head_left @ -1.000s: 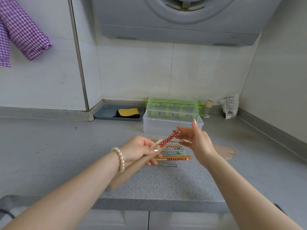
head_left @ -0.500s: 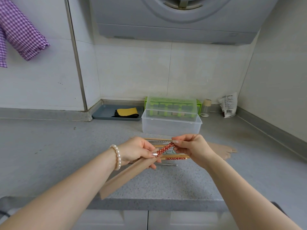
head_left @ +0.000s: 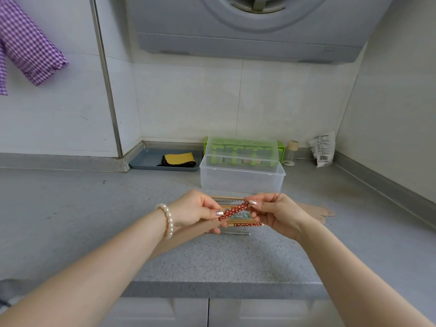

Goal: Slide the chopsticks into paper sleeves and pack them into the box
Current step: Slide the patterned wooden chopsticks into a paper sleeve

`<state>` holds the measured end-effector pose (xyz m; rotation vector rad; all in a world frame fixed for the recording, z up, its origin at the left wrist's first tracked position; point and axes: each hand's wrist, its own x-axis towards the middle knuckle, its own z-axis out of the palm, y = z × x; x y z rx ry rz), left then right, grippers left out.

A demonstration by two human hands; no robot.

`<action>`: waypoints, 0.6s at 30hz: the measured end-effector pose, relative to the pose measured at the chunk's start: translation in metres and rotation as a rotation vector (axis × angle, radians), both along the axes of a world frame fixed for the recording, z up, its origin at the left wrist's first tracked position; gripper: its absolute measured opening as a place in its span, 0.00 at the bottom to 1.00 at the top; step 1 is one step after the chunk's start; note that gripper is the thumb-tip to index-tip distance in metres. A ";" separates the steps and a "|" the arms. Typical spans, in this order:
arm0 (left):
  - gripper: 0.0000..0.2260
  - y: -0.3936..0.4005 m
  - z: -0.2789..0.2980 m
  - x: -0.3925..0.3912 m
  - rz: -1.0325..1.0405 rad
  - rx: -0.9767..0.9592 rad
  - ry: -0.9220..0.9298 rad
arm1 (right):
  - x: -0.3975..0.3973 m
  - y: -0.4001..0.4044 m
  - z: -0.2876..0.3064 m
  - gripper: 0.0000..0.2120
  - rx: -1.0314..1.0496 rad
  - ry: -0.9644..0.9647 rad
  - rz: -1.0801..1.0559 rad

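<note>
The chopsticks [head_left: 233,211] in play are a red pair with a small white flower pattern, held above the counter [head_left: 70,208] at the middle of the view and tilted so the upper end points toward 2 o'clock. The right hand [head_left: 276,214] pinches that upper end between thumb and curled fingers. The left hand [head_left: 194,210] has its fingers curled round the lower end together with the mouth of a brown paper sleeve [head_left: 179,239], its thumb pressed on top. The sleeve runs from that hand toward 7 o'clock, under the left wrist, which wears a pearl bracelet [head_left: 167,219]. How far the pair sits inside the sleeve cannot be told.

Directly beneath the hands a pile of loose chopsticks [head_left: 238,224] lies flat on the counter, lengthwise from 9 to 3 o'clock; one at the near edge shows the same red pattern, and a metal one lies nearest the viewer. More brown sleeves [head_left: 318,211] lie at 3 o'clock of the right hand.

At 12 o'clock of the hands stands the clear plastic box [head_left: 241,179], with a clear lid [head_left: 240,152] propped behind it. A green rack [head_left: 280,149] shows through the lid. At 10 o'clock of the box a grey tray [head_left: 146,159] holds a yellow cloth [head_left: 179,158].
</note>
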<state>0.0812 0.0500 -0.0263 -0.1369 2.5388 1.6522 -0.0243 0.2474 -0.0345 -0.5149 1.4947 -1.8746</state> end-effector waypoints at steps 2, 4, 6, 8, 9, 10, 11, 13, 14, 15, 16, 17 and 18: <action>0.08 0.000 0.002 0.000 -0.015 0.005 0.001 | 0.000 0.000 0.001 0.12 -0.007 -0.002 0.011; 0.08 0.000 0.004 -0.001 -0.022 0.010 -0.002 | -0.001 0.000 0.001 0.14 -0.007 0.000 0.009; 0.08 0.001 0.004 -0.003 -0.016 0.024 -0.015 | -0.002 0.000 0.000 0.12 -0.007 -0.002 -0.013; 0.08 0.002 0.003 -0.004 -0.006 0.058 -0.034 | -0.002 0.000 -0.001 0.08 0.001 0.020 -0.049; 0.08 0.003 0.002 -0.005 0.002 0.078 -0.041 | 0.000 -0.001 -0.002 0.07 0.025 0.068 -0.081; 0.08 0.003 0.001 -0.006 0.015 0.094 -0.047 | 0.001 -0.003 -0.003 0.06 0.075 0.155 -0.127; 0.08 0.003 0.000 -0.007 0.033 0.102 -0.052 | 0.004 -0.005 -0.004 0.05 0.138 0.263 -0.182; 0.08 0.003 -0.002 -0.009 0.073 0.105 -0.057 | 0.009 -0.009 -0.005 0.07 0.234 0.457 -0.273; 0.07 0.003 -0.002 -0.011 0.084 0.110 -0.058 | 0.010 -0.011 -0.004 0.07 0.246 0.511 -0.293; 0.07 0.003 -0.002 -0.011 0.088 0.114 -0.060 | 0.012 -0.012 -0.003 0.06 0.244 0.531 -0.301; 0.07 0.003 -0.002 -0.012 0.087 0.118 -0.063 | 0.011 -0.012 -0.002 0.06 0.236 0.522 -0.303; 0.07 0.004 -0.001 -0.011 0.084 0.119 -0.065 | 0.011 -0.012 -0.001 0.06 0.230 0.494 -0.298; 0.07 0.004 -0.001 -0.011 0.081 0.119 -0.068 | 0.010 -0.011 0.000 0.06 0.235 0.471 -0.287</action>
